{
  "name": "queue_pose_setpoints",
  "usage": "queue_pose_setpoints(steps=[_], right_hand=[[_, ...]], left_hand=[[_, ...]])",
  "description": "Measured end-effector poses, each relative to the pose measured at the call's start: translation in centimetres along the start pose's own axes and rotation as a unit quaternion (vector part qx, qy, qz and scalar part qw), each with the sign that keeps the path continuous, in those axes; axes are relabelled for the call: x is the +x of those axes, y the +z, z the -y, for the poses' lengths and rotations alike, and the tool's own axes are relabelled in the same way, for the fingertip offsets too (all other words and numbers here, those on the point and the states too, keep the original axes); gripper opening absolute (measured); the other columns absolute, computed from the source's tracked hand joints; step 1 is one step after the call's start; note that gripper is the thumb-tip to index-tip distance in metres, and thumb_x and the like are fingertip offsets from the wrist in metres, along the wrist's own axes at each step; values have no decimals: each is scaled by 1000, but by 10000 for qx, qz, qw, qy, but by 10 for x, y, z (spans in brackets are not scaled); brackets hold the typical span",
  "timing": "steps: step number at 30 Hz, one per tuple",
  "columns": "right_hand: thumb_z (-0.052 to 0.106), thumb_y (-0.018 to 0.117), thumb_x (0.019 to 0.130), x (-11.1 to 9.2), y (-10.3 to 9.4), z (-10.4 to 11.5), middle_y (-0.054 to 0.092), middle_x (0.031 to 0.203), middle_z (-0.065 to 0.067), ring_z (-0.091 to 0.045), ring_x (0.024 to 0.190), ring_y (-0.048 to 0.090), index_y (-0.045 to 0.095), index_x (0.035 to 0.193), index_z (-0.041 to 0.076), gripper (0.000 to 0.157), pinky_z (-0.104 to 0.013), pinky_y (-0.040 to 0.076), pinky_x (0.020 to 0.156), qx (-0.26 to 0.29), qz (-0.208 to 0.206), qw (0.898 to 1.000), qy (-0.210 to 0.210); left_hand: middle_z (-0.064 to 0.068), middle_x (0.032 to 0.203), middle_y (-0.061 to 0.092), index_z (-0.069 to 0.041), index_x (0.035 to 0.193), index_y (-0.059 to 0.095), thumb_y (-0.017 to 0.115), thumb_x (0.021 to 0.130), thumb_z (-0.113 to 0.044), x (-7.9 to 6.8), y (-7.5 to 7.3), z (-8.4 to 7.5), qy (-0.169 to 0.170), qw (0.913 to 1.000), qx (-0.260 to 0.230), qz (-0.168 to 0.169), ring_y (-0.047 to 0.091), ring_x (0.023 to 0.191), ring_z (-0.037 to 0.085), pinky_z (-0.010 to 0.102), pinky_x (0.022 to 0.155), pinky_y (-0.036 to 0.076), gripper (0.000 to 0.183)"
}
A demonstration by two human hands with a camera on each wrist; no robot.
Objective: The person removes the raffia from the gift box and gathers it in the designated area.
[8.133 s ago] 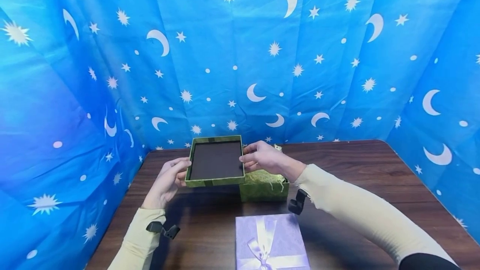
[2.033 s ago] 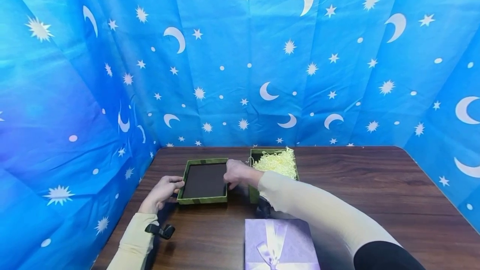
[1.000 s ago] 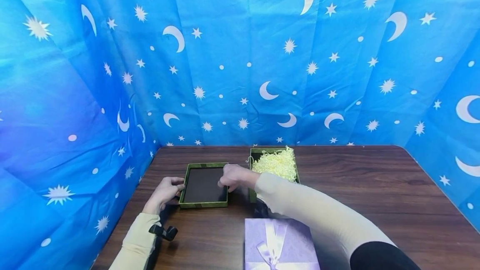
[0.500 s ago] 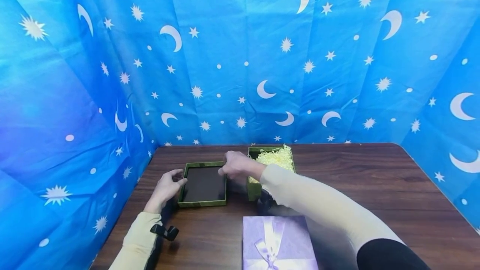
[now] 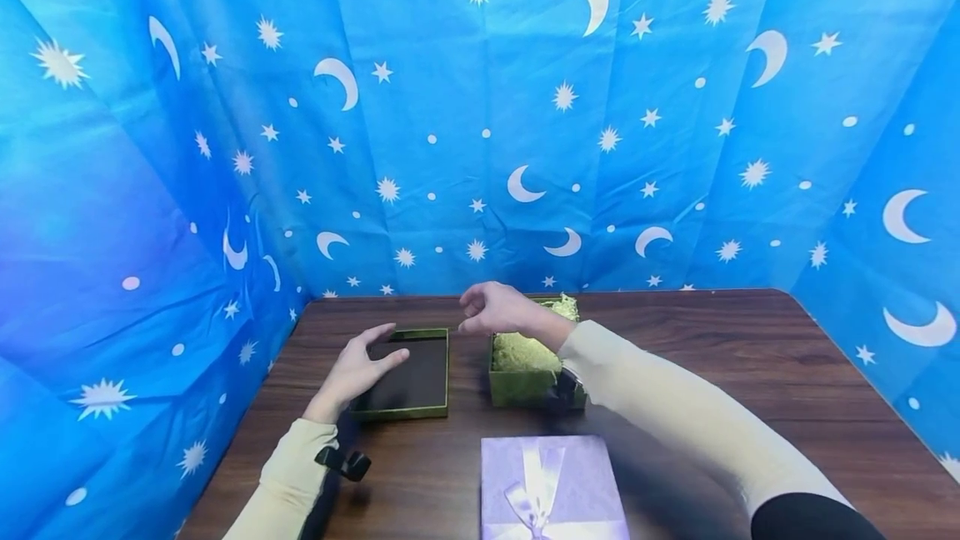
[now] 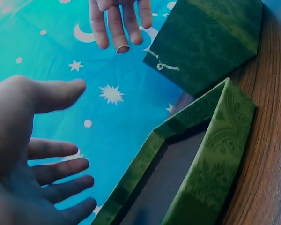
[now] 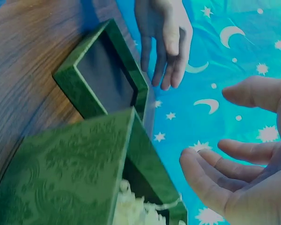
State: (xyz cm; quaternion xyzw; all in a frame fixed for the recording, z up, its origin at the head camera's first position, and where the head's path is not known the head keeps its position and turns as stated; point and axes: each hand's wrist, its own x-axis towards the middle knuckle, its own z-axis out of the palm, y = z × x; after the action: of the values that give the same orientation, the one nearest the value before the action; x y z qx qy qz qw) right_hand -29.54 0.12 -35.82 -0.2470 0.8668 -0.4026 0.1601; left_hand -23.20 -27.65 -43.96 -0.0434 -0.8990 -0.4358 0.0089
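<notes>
A green patterned box lid lies on the table with its dark inside facing up. My left hand hovers over the lid's left side, thumb and fingers spread, holding nothing; the left wrist view shows it apart from the lid's rim. To the lid's right stands the open green box, filled with pale yellow shredded paper. Above the box's back left is my right hand, its fingers loosely bent and nothing in them, as the right wrist view also shows.
A lavender gift box with a white ribbon bow sits at the front of the wooden table. Behind and beside the table hangs a blue cloth with moons and stars.
Eight seconds ago both hands held the lid in the air; it now lies on the table, released. The right hand has moved right toward the box, and the left hand has shifted over the lid.
</notes>
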Motion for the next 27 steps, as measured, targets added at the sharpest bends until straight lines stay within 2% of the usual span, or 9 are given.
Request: queue_pose_setpoints(steps=[9, 16, 22, 27], right_hand=[[28, 78, 81, -16, -20, -18, 65, 122, -10, -23, 108, 63, 56, 132, 12, 58, -38, 54, 88, -345, 49, 9991, -236], [29, 78, 81, -27, -30, -28, 59, 133, -17, -30, 115, 61, 53, 136, 8, 64, -40, 54, 89, -288, 211, 9989, -317], [28, 76, 82, -35, -35, -35, 57, 134, -20, -35, 120, 58, 49, 139, 3, 67, -44, 50, 97, -664, 281, 9958, -558], [31, 75, 83, -41, -41, -41, 58, 134, -20, -36, 122, 56, 50, 138, 2, 67, -46, 51, 96, -1031, 243, 9919, -695]], left_hand=[[12, 156, 34, -18, 150, 38, 70, 86, -47, 7, 12, -11, 444, 9985, -94, 303, 28, 144, 37, 62, 113, 27, 76], [10, 156, 34, -21, 151, 37, 70, 86, -48, 9, 21, -20, 676, 9967, 23, 451, 30, 144, 36, 62, 111, 30, 78], [7, 156, 35, -25, 150, 37, 71, 85, -47, 11, 30, -27, 826, 9951, 196, 501, 34, 142, 34, 61, 109, 33, 77], [7, 155, 37, -24, 150, 37, 73, 86, -42, 14, 37, -36, 966, 9933, 334, 540, 36, 141, 35, 60, 108, 35, 76]])
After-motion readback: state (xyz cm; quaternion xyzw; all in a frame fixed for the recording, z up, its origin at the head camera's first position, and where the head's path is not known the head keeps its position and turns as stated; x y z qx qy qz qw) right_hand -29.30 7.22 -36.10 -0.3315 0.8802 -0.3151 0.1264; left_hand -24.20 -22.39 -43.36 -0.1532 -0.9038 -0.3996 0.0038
